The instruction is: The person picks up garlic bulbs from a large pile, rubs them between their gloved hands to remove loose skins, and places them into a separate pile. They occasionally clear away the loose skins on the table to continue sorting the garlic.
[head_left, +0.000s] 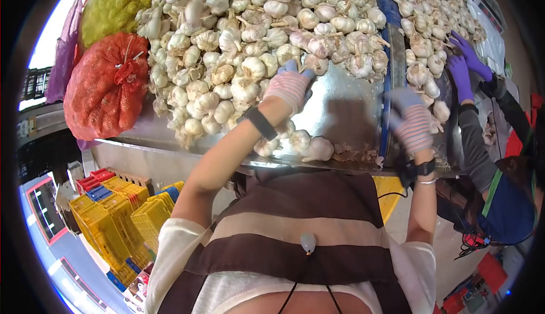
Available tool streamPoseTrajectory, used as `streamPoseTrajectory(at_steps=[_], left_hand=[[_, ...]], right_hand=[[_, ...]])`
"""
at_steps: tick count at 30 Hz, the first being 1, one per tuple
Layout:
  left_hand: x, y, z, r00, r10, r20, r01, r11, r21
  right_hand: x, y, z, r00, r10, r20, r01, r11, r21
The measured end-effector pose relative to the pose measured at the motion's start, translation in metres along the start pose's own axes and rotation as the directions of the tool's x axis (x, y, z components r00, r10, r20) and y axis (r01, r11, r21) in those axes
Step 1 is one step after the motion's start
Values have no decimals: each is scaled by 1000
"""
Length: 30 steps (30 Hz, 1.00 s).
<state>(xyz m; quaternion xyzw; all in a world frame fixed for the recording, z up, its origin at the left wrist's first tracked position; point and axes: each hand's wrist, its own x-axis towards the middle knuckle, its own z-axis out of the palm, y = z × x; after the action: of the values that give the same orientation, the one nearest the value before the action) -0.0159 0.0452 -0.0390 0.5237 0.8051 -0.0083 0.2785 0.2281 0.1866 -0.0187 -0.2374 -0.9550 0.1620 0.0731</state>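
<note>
Many bulbs [245, 89]: heaped thickly over the left and far parts of the steel top [326, 104]; pale, some tinged pink, some with stalks.
Left hand [290, 87]: in a pink-striped glove with grey-blue fingertips; reaching over the heap's inner edge, fingers bent down at a pinkish bulb [316, 64]; cannot tell whether grasping or only touching.
Left wrist: wearing a dark band [261, 122], just above bulbs near the front edge.
Right hand [410, 122]: in a matching striped glove, blurred; beside the blue-edged divider [388, 87], near the lower end of the right pile [419, 47]; grip too smeared to read, cannot tell whether open, closed or holding.
Right wrist: wearing a black watch [424, 168] and a thin pale bangle [427, 181].
Front edge: holding a short row of bulbs below the left hand, then loose skins [355, 154] towards the divider.
Right pile: more bulbs, beyond the divider.
Co-worker's purple gloves [462, 79]: at the outer side of the right pile, well apart from the left hand.
Sacks: red [107, 89] at the left end, bulging and tied; yellow [110, 13] just behind.
Yellow crates [108, 217]: stacked below, to the left.
Brown apron [306, 200]: close against the front edge, crossed by a beige stripe.
</note>
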Motion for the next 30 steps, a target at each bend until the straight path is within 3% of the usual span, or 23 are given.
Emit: streamPoseTrajectory(at_steps=[1, 2, 4, 5, 6, 7, 8, 9, 10, 11, 13, 14, 15, 16, 17, 18, 19, 20, 22, 24, 25, 28, 30], left_hand=[[6, -2, 2, 999, 36, 20, -36, 999, -12], [13, -5, 4, 997, 72, 38, -71, 997, -23], [26, -22, 30, 986, 166, -17, -167, 982, -85], [30, -28, 42, 983, 185, 25, -136, 804, -578], [30, -31, 43, 973, 224, 53, -45, 408, -912], [28, -39, 42, 839, 446, -313, -525, 509, -682], [22, -36, 36, 839, 445, -313, -525, 510, -681], [10, -31, 27, 902, 407, -146, -159, -1, -987], [-1, -27, 20, 884, 468, 24, 290, -507, -812], [-10, -27, 15, 877, 480, 2, 327, -594, -735], [-20, -28, 9, 889, 457, -20, 314, -643, -699], [-26, -27, 6, 898, 439, -35, 309, -684, -660], [-33, -21, 2, 939, 343, -19, 246, -711, -659], [-37, -19, 2, 939, 344, -19, 247, -712, -657], [-40, -17, 2, 941, 338, -21, 252, -741, -622], [-42, -16, 0, 943, 333, -24, 256, -768, -588], [-42, -12, -3, 932, 357, -56, 259, -768, -586], [-46, -8, -8, 931, 360, -54, 262, -766, -587], [-56, -3, -17, 947, 320, -21, 249, -775, -581], [-59, -5, -13, 956, 294, 24, 249, -760, -600], [-61, -5, -12, 952, 304, 18, 258, -774, -578], [-64, -6, -12, 946, 323, -37, 239, -768, -594], [-66, -5, -14, 938, 335, -85, 210, -747, -631]], right_hand=[[-3, -26, 9, 931, 16, 364, -30, 999, 32], [-25, -16, 72, 940, -282, 192, 224, 935, 276], [0, -73, 66, 696, -553, 458, 527, 827, 197], [2, -81, 75, 700, -553, 452, 529, 827, 193], [1, -85, 89, 683, -540, 493, 525, 831, 183], [0, -87, 97, 661, -525, 535, 521, 835, 175], [2, -86, 97, 661, -526, 534, 522, 834, 175], [8, -83, 96, 607, -524, 597, 519, 831, 201], [13, -81, 97, 548, -521, 654, 514, 827, 228], [20, -81, 88, 545, -526, 653, 519, 823, 229], [33, -76, 64, 705, -87, 704, -100, 970, 220], [28, -56, 89, 702, -90, 706, -96, 971, 218], [17, -24, 134, 822, -86, 563, -454, 499, 738], [9, -8, 159, 887, 57, 458, -426, -282, 860], [8, -34, 101, 931, 56, 361, -364, 217, 906], [11, -45, 89, 932, 59, 357, -361, 218, 907], [12, -54, 83, 858, 87, 506, -413, -469, 781], [13, -66, 74, 781, 0, 625, -230, -930, 286], [15, -83, 62, 831, -13, 557, -189, -947, 260], [19, -92, 65, 934, 56, 354, -130, -867, 481], [26, -101, 50, 946, -78, 313, -203, -898, 391], [24, -106, 56, 903, 7, 431, -111, -963, 247], [22, -105, 63, 922, 1, 386, -134, -937, 323]])
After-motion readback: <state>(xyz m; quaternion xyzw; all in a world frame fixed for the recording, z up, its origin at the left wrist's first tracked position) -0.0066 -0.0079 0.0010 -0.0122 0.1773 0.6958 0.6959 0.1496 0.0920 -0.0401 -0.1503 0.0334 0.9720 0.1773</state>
